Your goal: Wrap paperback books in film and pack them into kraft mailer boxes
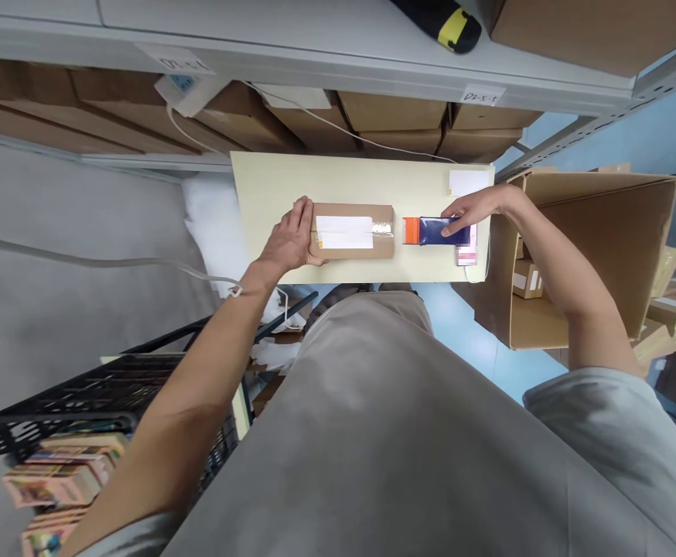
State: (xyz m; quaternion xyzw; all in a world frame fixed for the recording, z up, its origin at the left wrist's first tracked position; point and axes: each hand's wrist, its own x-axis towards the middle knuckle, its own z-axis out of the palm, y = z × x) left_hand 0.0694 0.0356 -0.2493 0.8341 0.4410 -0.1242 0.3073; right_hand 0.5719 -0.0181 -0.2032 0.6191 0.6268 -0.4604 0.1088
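A small brown cardboard box (354, 254) lies flat on a pale yellow tabletop (343, 182). It bears a white label (344, 232) and a strip of shiny clear tape (383, 225) near its right end. My left hand (292, 238) grips the box's left end, fingers along the far corner and thumb at the near side. In my right hand (472, 210) is a dark blue and orange tape dispenser (435, 230), its orange end pointing at the box, a small gap between them. Partly under it lies a pink and white printed packet (467, 249).
A white card (469, 182) lies at the table's far right corner. A large open carton (599, 232) with small boxes stands to the right. Shelving (315, 58) with brown boxes runs behind; a black crate (83, 387) with books is lower left. A cable (111, 261) crosses my left wrist.
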